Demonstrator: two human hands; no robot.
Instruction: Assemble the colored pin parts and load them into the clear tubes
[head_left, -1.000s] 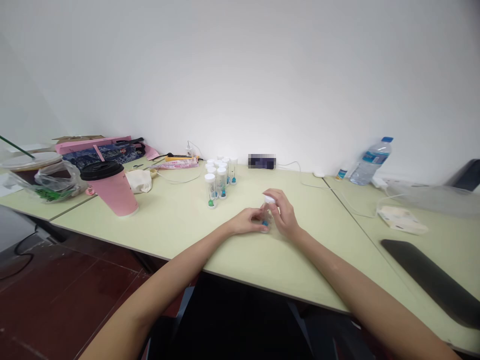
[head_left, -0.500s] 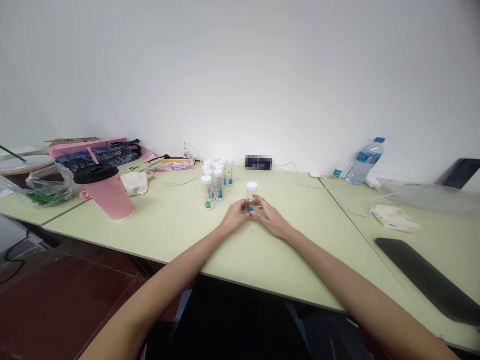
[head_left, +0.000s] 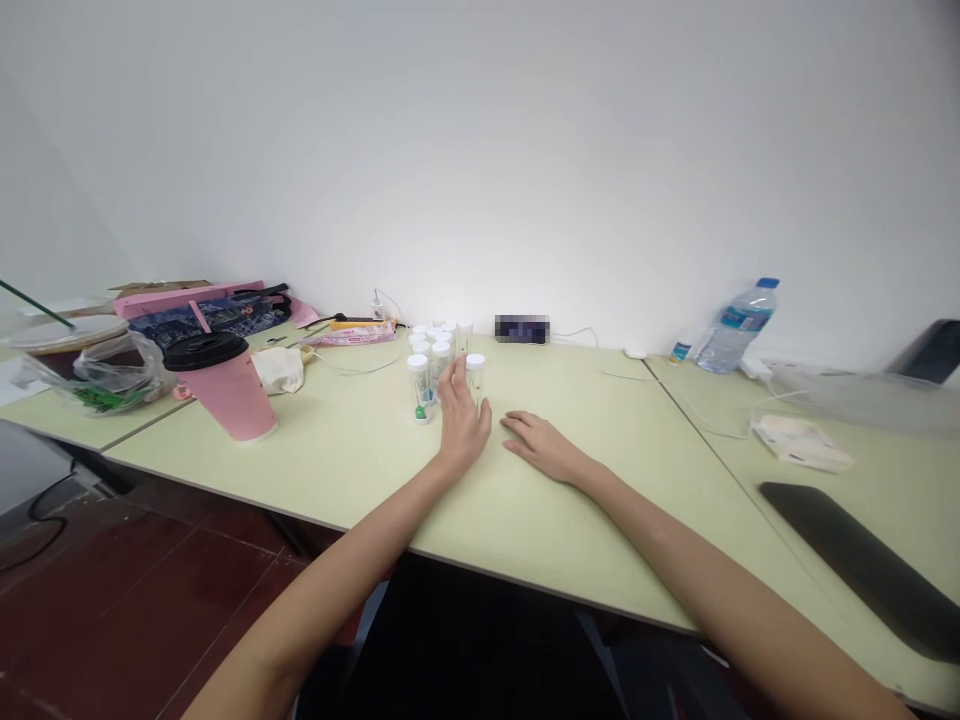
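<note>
My left hand (head_left: pixel 463 425) is around a clear tube with a white cap (head_left: pixel 475 363), fingers on its left side and thumb near its front. A thin dark stem shows inside; the tube's bottom is largely hidden by the hand. Just to the left stands a cluster of similar capped tubes (head_left: pixel 419 378), the front one with a green piece at its bottom and others with blue pieces. My right hand (head_left: pixel 546 447) rests on the pale green table (head_left: pixel 600 520), fingers loosely extended and holding nothing, apart from the tube.
A pink cup with a black lid (head_left: pixel 234 398) stands at left, near a bagged drink (head_left: pixel 75 360) and a cloth pouch (head_left: pixel 279 368). A phone with a blurred screen (head_left: pixel 522 330) leans on the wall. At right are a water bottle (head_left: pixel 739 328), cables and a dark flat pad (head_left: pixel 855 560).
My left hand and the tube have moved left, close to the cluster. My right hand has let go of the tube and lies slightly to the right.
</note>
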